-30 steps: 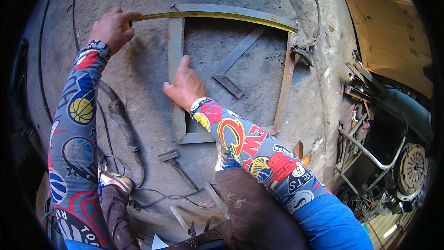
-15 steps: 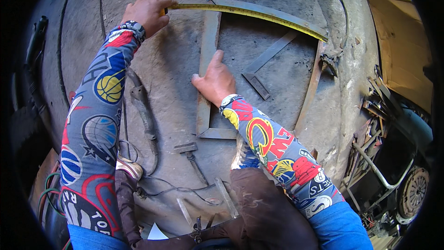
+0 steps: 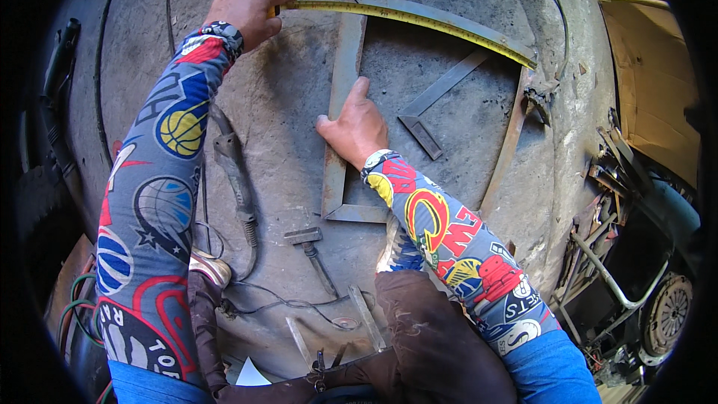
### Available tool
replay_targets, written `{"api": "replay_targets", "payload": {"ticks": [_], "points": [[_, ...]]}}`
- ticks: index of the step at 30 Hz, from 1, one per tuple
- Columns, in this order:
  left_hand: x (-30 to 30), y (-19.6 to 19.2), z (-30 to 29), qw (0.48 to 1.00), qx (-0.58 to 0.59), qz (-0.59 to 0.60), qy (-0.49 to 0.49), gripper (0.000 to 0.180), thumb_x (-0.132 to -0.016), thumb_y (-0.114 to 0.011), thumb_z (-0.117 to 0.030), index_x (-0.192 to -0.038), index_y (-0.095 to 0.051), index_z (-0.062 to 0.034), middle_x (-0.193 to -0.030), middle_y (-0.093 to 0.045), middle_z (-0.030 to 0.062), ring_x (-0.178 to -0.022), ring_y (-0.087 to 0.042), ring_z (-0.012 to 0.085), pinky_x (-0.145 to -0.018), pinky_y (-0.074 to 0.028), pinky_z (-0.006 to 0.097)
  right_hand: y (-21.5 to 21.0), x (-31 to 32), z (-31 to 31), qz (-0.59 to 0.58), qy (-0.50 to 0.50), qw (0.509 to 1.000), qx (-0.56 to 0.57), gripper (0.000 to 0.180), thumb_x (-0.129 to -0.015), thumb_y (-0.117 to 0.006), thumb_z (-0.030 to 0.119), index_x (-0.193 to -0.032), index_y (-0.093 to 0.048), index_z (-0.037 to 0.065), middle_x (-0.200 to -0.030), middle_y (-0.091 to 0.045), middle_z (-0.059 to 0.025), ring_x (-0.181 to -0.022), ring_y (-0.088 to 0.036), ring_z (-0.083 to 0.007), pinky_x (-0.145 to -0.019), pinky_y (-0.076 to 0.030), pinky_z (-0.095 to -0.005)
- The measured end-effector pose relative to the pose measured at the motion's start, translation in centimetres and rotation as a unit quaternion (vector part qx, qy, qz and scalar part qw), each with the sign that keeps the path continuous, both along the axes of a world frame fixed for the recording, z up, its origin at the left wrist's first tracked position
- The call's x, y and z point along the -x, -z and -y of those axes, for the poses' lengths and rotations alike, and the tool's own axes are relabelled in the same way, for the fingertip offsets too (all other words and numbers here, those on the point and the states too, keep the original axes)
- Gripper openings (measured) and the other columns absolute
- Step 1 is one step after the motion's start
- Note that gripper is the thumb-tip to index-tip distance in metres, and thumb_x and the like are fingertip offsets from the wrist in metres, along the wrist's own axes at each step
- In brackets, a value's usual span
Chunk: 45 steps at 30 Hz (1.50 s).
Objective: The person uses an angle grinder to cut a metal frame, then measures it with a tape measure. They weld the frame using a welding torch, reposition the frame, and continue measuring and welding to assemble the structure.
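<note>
Up at the top left, my left hand (image 3: 247, 16) grips the case of a tape measure, mostly hidden in my fingers. Its yellow blade (image 3: 419, 24) runs right along the far bar of a rectangular metal frame (image 3: 345, 60) on the ground, ending near the far right corner. My right hand (image 3: 354, 126) is closed over the frame's left bar, thumb to the left and index finger pointing away; its other fingers are mostly hidden. Inside the frame lies a try square (image 3: 446, 88), its blade slanting toward the far bar.
A tool resembling a welding electrode holder (image 3: 233, 168) lies left with its cable. Nearer me are a hammer-like tool (image 3: 313, 248) and short metal bars (image 3: 365, 316). Scrap metal (image 3: 609, 254), a round slotted disc (image 3: 668, 316) and cardboard (image 3: 649, 67) crowd the right side.
The whole view has shifted slightly, so the frame and both hands appear a little farther right. Both hands keep their holds, and the tape blade stays stretched along the far bar.
</note>
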<state>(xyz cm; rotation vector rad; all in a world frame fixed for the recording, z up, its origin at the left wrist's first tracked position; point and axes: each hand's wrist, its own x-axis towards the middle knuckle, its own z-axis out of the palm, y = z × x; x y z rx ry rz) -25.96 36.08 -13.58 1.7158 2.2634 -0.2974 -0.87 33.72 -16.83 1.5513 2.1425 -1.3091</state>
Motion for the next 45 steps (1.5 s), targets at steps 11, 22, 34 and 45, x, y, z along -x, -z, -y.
{"api": "replay_targets", "payload": {"ticks": [11, 22, 34, 45], "points": [[-0.2, -0.4, -0.2, 1.0, 0.018, -0.007, -0.007, 0.047, -0.094, -0.066, -0.025, -0.141, -0.065, -0.0322, -0.124, -0.07, 0.0121, -0.114, -0.069, 0.0302, -0.1, -0.056, 0.046, -0.6, 0.1, -0.3, 0.015, 0.003, 0.999, 0.029, 0.073, -0.083, -0.076, 0.029, -0.132, -0.032, -0.003, -0.107, -0.07, -0.0334, -0.101, -0.069, -0.0494, -0.093, -0.054, -0.0531], [-0.2, 0.0, -0.3, 1.0, 0.021, -0.01, -0.019, 0.044, -0.096, -0.068, -0.026, -0.14, -0.066, -0.0317, -0.123, -0.071, 0.0118, -0.11, -0.071, 0.0277, -0.099, -0.057, 0.044, -0.3, 0.2, -0.3, 0.029, -0.003, 0.999, 0.033, 0.076, -0.084, -0.076, 0.03, -0.135, -0.03, -0.003, -0.111, -0.069, -0.0332, -0.103, -0.069, -0.0486, -0.096, -0.053, -0.0523], [2.8, -2.1, 0.1, 0.951, 0.025, 0.293, -0.097, 0.049, -0.086, -0.064, -0.022, -0.132, -0.07, -0.0058, -0.117, -0.07, 0.014, -0.102, -0.065, 0.0223, -0.096, -0.054, 0.035, -0.1, 0.0, 0.0, 0.007, 0.0, 1.0, 0.013, 0.08, -0.082, -0.077, 0.03, -0.136, -0.032, -0.007, -0.102, -0.071, -0.0309, -0.094, -0.071, -0.0477, -0.087, -0.057, -0.0522], [8.9, -13.4, 22.8, 0.888, 0.055, 0.39, -0.236, 0.044, -0.084, -0.064, -0.019, -0.124, -0.07, -0.0028, -0.112, -0.067, 0.0046, -0.096, -0.061, 0.0146, -0.084, -0.05, 0.028, 2.4, -0.9, 0.5, -0.02, -0.009, 1.0, -0.017, 0.096, -0.08, -0.077, 0.036, -0.146, -0.026, -0.013, -0.104, -0.07, -0.033, -0.101, -0.07, -0.0474, -0.093, -0.055, -0.0511]]}}
